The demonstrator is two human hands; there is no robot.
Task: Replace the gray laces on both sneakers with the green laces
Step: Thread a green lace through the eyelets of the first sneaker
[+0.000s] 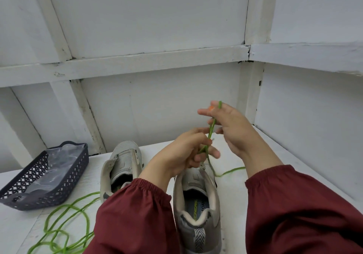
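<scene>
Two grey sneakers stand heel-toward-me on the white table: the right sneaker (197, 204) under my hands, the left sneaker (122, 165) beside it. A green lace (211, 130) rises from the right sneaker's upper eyelets. My left hand (182, 155) pinches it low, just above the shoe. My right hand (229, 128) holds the same lace higher, the strand looped over a finger. One end trails right across the table. No grey lace shows on either shoe.
A second green lace (64, 226) lies in loose coils on the table at the front left. A dark perforated basket (74, 175) lined with clear plastic sits at the left. White panelled walls close in behind and on the right.
</scene>
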